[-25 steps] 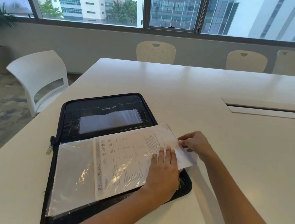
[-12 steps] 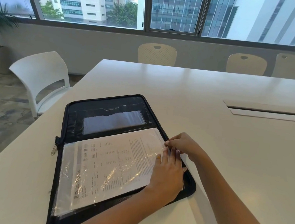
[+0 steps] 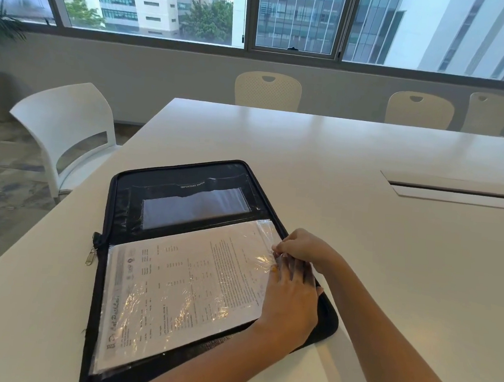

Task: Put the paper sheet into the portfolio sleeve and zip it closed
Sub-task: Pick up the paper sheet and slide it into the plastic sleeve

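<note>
The left hand [image 3: 291,301] lay flat, fingers spread, pressing on the right end of the sleeve [image 3: 184,291], gripping nothing. Just beyond it the right hand [image 3: 303,248] pinched the sleeve's right edge, its fingertips partly hidden behind the left hand's fingers. The sheet [image 3: 175,281] sat inside the clear, wrinkled sleeve, print showing through glare. The sleeve rested on the near half of the open black portfolio [image 3: 183,191], whose far half showed a pocket with a clear window. A zip pull [image 3: 90,256] hung at the portfolio's left edge. The portfolio lay on the white worktop [image 3: 390,264], and a cable slot [image 3: 461,191] sat well apart on the right. A white chair [image 3: 67,132] stood at the left, three more by the far wall.
</note>
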### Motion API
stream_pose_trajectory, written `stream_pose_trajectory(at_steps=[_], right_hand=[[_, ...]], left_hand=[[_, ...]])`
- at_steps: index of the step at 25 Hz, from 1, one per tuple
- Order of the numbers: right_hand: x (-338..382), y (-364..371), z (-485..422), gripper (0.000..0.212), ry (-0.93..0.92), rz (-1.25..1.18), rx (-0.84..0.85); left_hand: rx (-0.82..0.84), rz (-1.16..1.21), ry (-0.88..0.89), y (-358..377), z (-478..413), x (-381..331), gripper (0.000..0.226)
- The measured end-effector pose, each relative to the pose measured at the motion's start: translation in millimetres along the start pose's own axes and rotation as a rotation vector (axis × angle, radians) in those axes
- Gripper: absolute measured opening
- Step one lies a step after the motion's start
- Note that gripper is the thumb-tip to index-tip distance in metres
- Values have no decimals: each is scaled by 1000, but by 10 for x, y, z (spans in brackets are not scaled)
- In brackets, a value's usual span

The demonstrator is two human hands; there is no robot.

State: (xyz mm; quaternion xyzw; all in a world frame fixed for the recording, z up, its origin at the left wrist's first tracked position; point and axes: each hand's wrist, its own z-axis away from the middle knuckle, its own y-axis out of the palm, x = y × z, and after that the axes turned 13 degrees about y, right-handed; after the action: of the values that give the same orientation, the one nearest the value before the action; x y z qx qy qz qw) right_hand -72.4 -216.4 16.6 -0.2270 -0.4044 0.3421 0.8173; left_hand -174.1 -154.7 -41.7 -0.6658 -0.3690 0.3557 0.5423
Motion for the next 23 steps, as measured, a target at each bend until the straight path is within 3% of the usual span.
stream_pose_trajectory(at_steps=[4, 9, 16, 23], right_hand=[[-57, -33, 18, 26, -4, 8, -16], [-223, -84, 127, 19, -96, -34, -2], [-648, -145, 344, 11, -125, -118, 57], [-882, -221, 631, 15, -149, -81, 149]], left_hand=[[2, 31, 64, -51, 50, -31, 62], [-24, 75, 130, -179, 181, -71, 60], [-302, 232, 288, -231, 290, 13, 25], [-353, 366, 276, -229, 279, 179, 18]])
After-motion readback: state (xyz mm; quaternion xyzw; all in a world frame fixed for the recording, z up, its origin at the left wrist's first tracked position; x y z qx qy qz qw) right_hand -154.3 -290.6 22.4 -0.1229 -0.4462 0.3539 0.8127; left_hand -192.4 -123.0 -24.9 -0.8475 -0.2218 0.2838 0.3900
